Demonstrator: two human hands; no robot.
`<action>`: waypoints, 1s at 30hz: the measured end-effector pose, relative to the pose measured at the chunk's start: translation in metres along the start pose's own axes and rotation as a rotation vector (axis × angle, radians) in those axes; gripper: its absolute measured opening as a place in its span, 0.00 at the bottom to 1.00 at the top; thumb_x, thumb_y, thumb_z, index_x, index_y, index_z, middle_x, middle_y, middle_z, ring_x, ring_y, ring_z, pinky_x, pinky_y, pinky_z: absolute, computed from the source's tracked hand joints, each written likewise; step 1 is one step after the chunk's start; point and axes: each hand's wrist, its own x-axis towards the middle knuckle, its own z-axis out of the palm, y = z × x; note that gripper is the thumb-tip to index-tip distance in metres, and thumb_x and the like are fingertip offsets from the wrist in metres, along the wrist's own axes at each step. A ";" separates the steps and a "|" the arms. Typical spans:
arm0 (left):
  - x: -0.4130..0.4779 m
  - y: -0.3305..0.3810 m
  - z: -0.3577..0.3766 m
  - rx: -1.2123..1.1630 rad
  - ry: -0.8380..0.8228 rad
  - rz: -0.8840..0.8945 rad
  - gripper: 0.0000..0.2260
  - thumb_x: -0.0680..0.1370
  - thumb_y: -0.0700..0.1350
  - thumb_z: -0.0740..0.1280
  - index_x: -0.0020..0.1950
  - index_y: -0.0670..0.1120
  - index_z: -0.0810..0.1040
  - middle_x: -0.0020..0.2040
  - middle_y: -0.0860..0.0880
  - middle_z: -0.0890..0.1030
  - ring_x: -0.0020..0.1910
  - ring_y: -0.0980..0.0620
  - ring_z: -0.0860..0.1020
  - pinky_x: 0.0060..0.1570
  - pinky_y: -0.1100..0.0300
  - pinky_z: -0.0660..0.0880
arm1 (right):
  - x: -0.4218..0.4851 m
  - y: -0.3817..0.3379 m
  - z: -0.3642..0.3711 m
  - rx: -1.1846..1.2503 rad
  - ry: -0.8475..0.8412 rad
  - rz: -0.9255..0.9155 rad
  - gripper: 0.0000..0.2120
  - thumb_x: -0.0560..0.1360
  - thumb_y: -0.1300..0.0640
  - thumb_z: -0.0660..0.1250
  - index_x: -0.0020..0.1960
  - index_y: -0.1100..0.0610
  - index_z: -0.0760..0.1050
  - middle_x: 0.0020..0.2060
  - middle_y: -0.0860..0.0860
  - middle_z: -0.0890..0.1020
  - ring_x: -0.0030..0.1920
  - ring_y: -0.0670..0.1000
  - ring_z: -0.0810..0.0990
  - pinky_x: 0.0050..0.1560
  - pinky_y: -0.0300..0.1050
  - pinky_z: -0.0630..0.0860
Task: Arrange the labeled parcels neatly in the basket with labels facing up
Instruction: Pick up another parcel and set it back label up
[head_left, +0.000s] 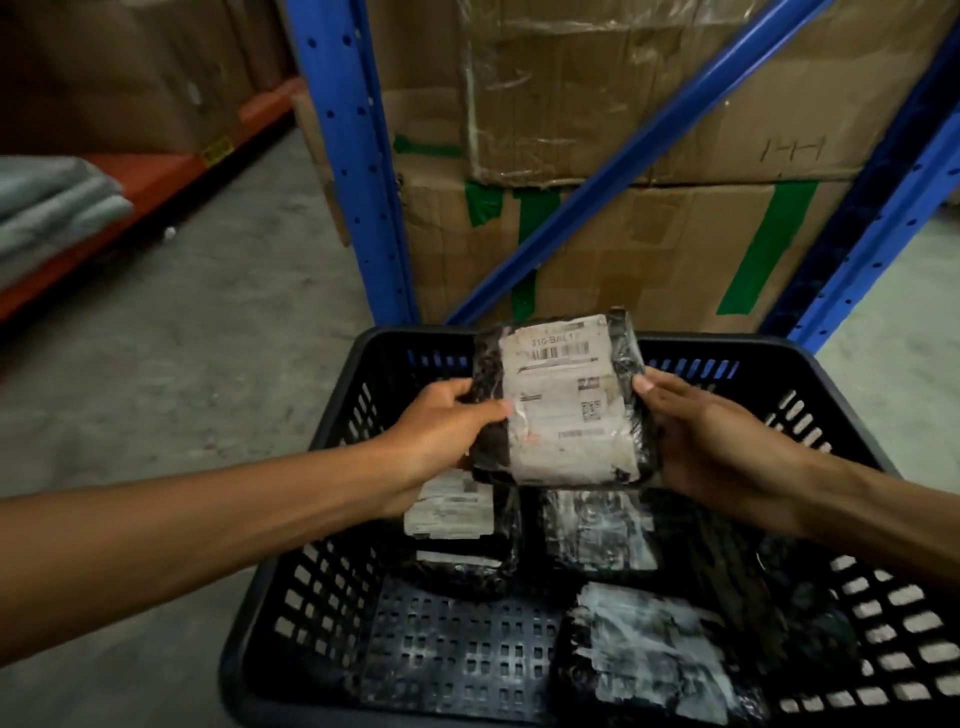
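Note:
A black plastic-wrapped parcel (563, 402) with a white shipping label facing up is held above the black slotted basket (322, 577). My left hand (441, 431) grips its left edge and my right hand (706, 441) grips its right edge. Three more parcels lie on the basket floor: one at the left (457, 525) with its label up, one in the middle (597, 530), and one at the near right (649, 654) with a white label showing. The held parcel partly hides the two behind it.
Blue metal rack uprights (348, 156) and a diagonal brace (649, 140) stand right behind the basket, with taped cardboard boxes (649, 249) stacked inside. An orange shelf beam (156, 176) with grey bags (52, 208) lies at the left. Grey concrete floor (197, 338) surrounds the basket.

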 end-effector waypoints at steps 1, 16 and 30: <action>-0.002 -0.005 -0.007 -0.008 0.030 0.013 0.06 0.77 0.41 0.69 0.51 0.51 0.80 0.43 0.54 0.86 0.39 0.57 0.85 0.35 0.65 0.80 | 0.010 0.005 0.009 0.004 -0.003 0.016 0.15 0.81 0.53 0.61 0.64 0.55 0.79 0.59 0.55 0.85 0.59 0.57 0.84 0.55 0.62 0.81; 0.004 -0.063 -0.037 0.418 0.119 -0.221 0.24 0.72 0.36 0.63 0.68 0.47 0.74 0.62 0.46 0.80 0.60 0.47 0.78 0.62 0.53 0.76 | 0.068 0.087 0.055 -0.694 -0.062 0.354 0.25 0.81 0.42 0.58 0.76 0.43 0.59 0.65 0.42 0.76 0.58 0.46 0.76 0.58 0.40 0.71; 0.001 -0.027 0.065 0.770 -0.232 0.223 0.23 0.76 0.45 0.66 0.71 0.46 0.72 0.55 0.43 0.82 0.44 0.47 0.82 0.43 0.58 0.77 | 0.023 0.051 -0.053 -1.981 -0.178 0.196 0.26 0.79 0.53 0.62 0.75 0.57 0.65 0.69 0.59 0.76 0.67 0.58 0.76 0.66 0.47 0.72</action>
